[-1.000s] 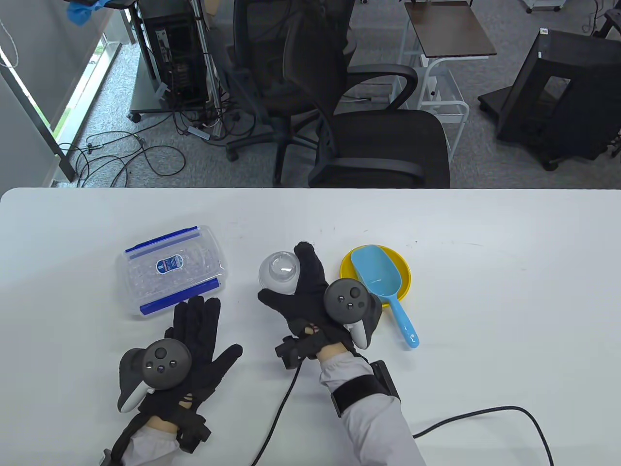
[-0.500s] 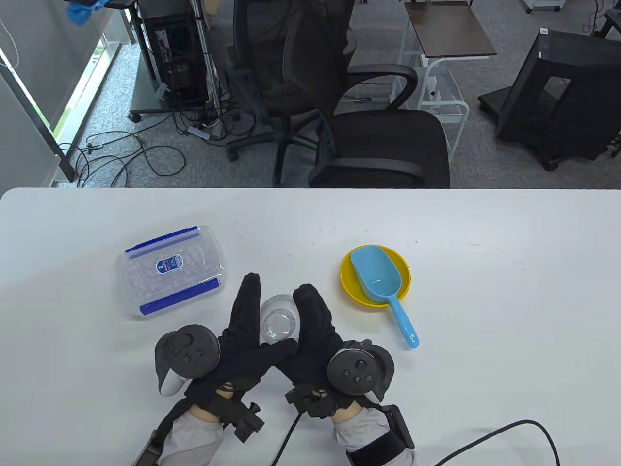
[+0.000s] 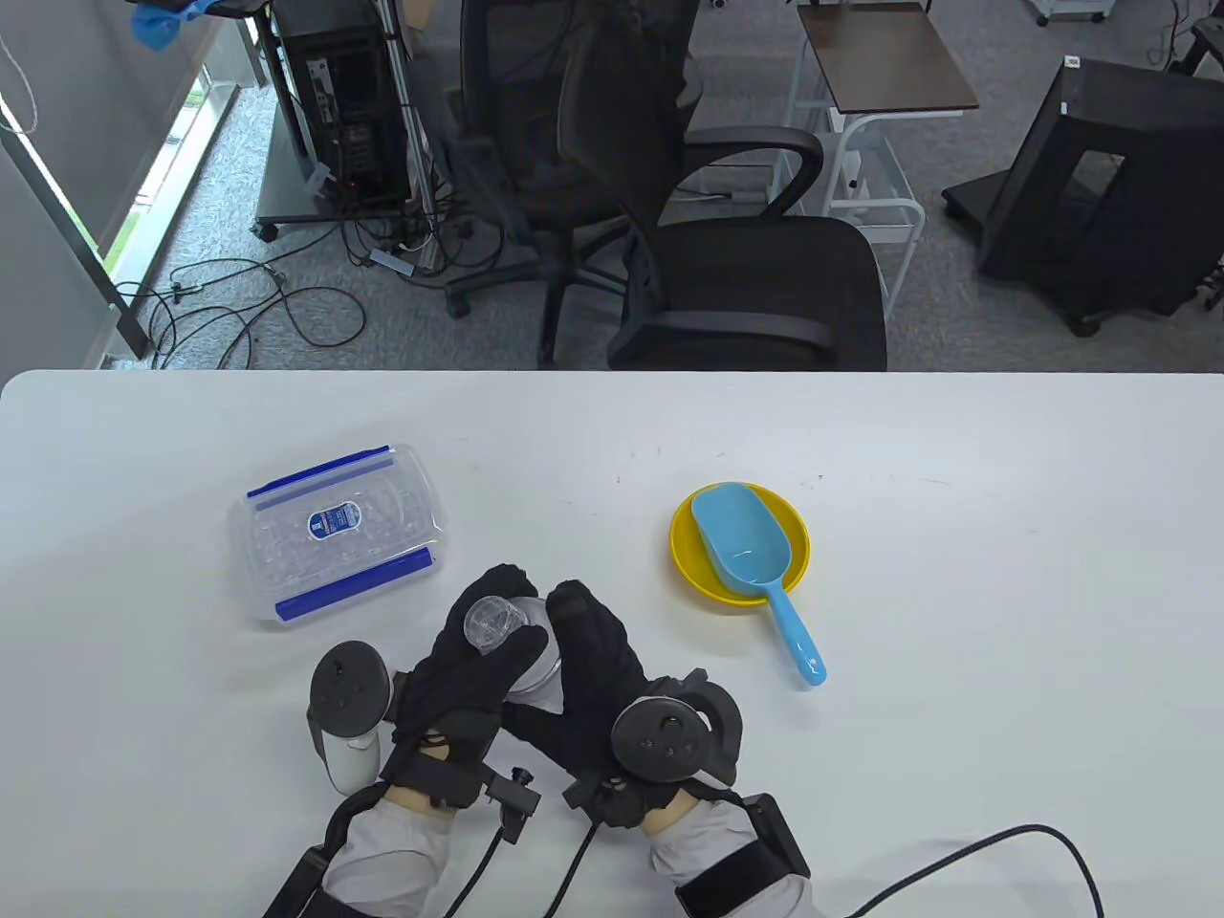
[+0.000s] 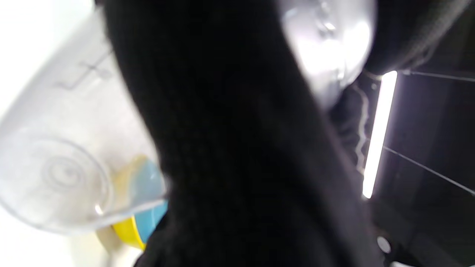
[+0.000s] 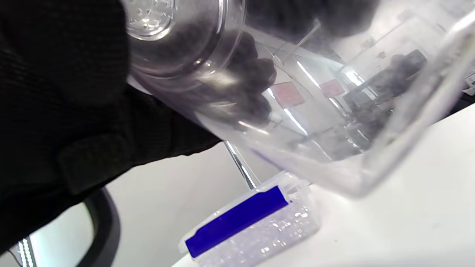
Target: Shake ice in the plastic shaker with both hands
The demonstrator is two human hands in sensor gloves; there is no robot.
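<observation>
White surface [image 3: 956, 669] in foreground. Grey carpet floor [image 3: 316, 287] beyond. Black office chair [image 3: 688, 239] at far edge. Computer tower [image 3: 344, 105] on wheeled stand at left, cables [image 3: 258, 306] loose on floor. Brown-topped side table [image 3: 885, 57] behind. Daylight from window [image 3: 153, 182] at left.

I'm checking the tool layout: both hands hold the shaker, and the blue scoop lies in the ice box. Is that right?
Not quite. Both the left hand and right hand do hold the shaker, but the table view shows the blue scoop lying on the yellow plate, not in the ice box.
</observation>
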